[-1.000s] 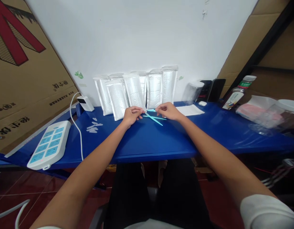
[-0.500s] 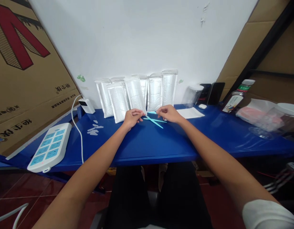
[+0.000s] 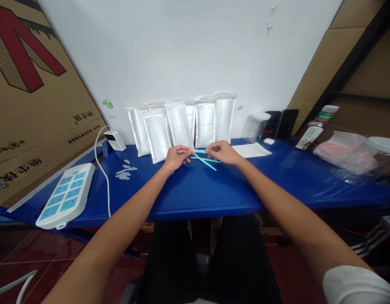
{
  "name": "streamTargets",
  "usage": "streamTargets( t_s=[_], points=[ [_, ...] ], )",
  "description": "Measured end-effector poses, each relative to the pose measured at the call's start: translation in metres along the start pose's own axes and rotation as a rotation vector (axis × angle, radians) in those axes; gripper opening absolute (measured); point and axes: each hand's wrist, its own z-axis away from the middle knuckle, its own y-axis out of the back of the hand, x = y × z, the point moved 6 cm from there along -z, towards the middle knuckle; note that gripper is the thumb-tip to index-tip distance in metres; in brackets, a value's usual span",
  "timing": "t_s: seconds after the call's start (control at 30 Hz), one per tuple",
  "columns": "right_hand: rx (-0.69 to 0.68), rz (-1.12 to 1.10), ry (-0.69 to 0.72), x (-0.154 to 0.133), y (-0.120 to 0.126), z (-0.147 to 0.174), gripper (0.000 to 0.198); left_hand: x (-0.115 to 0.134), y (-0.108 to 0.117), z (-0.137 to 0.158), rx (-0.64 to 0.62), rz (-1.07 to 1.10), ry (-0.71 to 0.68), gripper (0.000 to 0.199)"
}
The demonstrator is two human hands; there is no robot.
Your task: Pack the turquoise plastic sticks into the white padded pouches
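My left hand (image 3: 178, 157) is closed in a pinch at one end of a short light-blue strip (image 3: 199, 151). The other end is pinched by my right hand (image 3: 223, 153), so the strip spans the small gap between my fingertips. Just below, more thin light-blue strips (image 3: 209, 164) lie crossed on the blue table (image 3: 207, 190). Right behind my hands, several silvery foil padded pouches (image 3: 180, 126) lean upright against the wall. My fingertips partly hide the strip's ends.
Left on the table are a power strip (image 3: 65, 194), a white charger (image 3: 115, 140) with its cable and grey scraps (image 3: 125, 171). To the right lie a flat white pouch (image 3: 252, 150), a clear jar (image 3: 257, 126), phones (image 3: 286, 123), a bottle (image 3: 317, 126) and a plastic bag (image 3: 343, 152).
My right hand has shifted slightly left, nearer my left hand. The pinched strip has moved a little with it, while the crossed strips below stay put.
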Motion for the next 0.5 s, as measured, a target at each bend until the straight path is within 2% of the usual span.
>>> streamTargets(
  t_s=[0.27,0.5],
  points=[
    [-0.107,-0.065,0.025,-0.008,-0.016,0.002,0.041,0.003,-0.007,0.009,-0.024,-0.008,0.008,0.051],
    [-0.122,-0.093,0.002,-0.003,-0.022,0.0,0.044,-0.001,-0.01,0.008,-0.048,-0.018,0.012,0.05]
  ],
)
